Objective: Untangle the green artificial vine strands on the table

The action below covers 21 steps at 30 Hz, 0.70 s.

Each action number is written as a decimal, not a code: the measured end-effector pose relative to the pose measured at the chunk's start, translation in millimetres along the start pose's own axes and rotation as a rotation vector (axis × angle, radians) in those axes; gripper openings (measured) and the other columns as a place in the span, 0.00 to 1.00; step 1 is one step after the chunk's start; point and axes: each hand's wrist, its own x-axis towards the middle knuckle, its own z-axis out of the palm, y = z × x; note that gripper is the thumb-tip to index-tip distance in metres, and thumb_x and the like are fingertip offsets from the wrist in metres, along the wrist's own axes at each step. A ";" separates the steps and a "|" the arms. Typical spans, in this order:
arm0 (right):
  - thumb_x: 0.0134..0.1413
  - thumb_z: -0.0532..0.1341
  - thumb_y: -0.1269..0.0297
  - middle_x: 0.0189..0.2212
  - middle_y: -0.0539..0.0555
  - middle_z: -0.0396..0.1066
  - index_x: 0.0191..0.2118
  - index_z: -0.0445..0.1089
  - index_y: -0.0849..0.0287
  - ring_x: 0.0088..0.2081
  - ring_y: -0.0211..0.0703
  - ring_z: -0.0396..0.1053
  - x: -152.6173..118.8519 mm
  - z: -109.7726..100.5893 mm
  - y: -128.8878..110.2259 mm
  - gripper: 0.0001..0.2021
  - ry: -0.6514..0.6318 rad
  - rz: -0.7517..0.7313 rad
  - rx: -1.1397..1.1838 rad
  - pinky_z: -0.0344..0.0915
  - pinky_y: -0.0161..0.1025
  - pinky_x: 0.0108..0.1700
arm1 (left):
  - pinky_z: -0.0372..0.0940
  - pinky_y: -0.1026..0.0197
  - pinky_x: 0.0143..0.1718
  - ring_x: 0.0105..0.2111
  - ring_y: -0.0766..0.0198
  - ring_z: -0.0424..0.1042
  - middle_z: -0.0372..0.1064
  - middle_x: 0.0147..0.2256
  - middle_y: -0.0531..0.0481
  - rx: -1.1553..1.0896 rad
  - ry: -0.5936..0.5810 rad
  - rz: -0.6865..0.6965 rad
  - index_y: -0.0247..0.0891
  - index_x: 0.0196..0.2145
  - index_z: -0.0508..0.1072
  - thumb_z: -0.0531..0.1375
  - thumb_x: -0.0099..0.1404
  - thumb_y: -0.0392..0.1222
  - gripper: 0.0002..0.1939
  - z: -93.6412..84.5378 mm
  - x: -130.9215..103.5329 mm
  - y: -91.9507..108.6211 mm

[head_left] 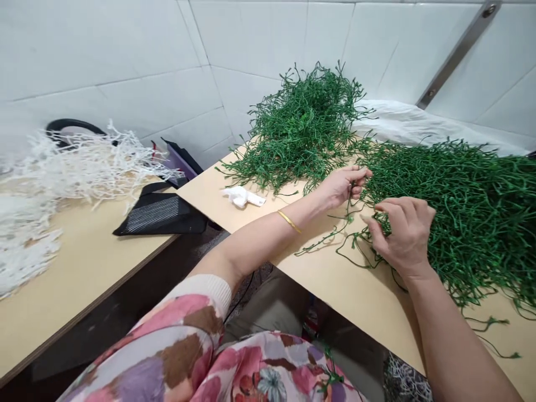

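Note:
My left hand (345, 185) is closed in a pinch on a thin green knotted strand (349, 211), which hangs from the fingers towards the tabletop. Close by on the right, my right hand (400, 234) has its thumb and forefinger apart, the other fingers curled, and nothing visible between them. Loose green strands (354, 245) lie on the board below both hands. A large heap of the same green strands (469, 206) spreads behind and beside my right hand. Another green heap (301, 123) stands beyond my left hand.
A crumpled white piece (240, 196) lies on the table (268, 216) left of my forearm. On a second table (92, 245) are tangled white strands (96, 167) and a black mesh item (157, 215). White plastic sheeting (419, 125) rests along the tiled wall.

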 end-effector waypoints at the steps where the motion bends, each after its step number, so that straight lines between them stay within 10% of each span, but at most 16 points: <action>1: 0.50 0.57 0.61 0.40 0.58 0.66 0.44 0.64 0.58 0.44 0.51 0.60 0.3 0.7 -1.9 0.14 -0.028 -0.050 0.029 0.53 0.48 0.44 | 0.48 0.70 0.17 0.15 0.76 0.51 0.51 0.18 0.58 0.009 -0.011 0.008 0.34 0.27 0.64 0.53 0.60 0.34 0.05 4.9 -1.5 4.6; 6: 0.49 0.55 0.68 0.35 0.56 0.68 0.48 0.65 0.59 0.42 0.50 0.60 1.0 3.8 -11.9 0.18 -0.188 -0.215 0.064 0.53 0.47 0.43 | 0.49 0.69 0.20 0.17 0.77 0.52 0.51 0.18 0.57 0.110 -0.059 0.062 0.33 0.27 0.63 0.50 0.62 0.34 0.07 30.9 -7.5 26.4; 15: 0.53 0.52 0.70 0.24 0.54 0.69 0.33 0.70 0.61 0.33 0.44 0.60 0.9 -0.8 -9.5 0.09 0.037 0.025 0.042 0.52 0.44 0.41 | 0.59 0.68 0.33 0.35 0.68 0.63 0.66 0.37 0.47 0.895 0.056 0.378 0.35 0.34 0.71 0.63 0.49 0.40 0.13 37.8 -68.9 10.6; 17: 0.54 0.51 0.69 0.24 0.54 0.69 0.33 0.69 0.61 0.32 0.43 0.60 1.8 -1.9 -11.0 0.09 0.036 0.056 0.046 0.51 0.43 0.41 | 0.60 0.68 0.32 0.34 0.68 0.64 0.66 0.39 0.46 0.944 0.010 0.332 0.36 0.38 0.70 0.66 0.43 0.38 0.21 32.6 -85.0 2.6; 21: 0.57 0.49 0.68 0.32 0.56 0.69 0.48 0.63 0.64 0.35 0.44 0.60 4.3 -3.0 -18.1 0.15 0.005 0.042 0.126 0.53 0.41 0.41 | 0.55 0.69 0.21 0.19 0.74 0.59 0.63 0.23 0.53 0.985 0.090 0.267 0.34 0.31 0.69 0.57 0.55 0.38 0.05 21.6 -96.5 2.9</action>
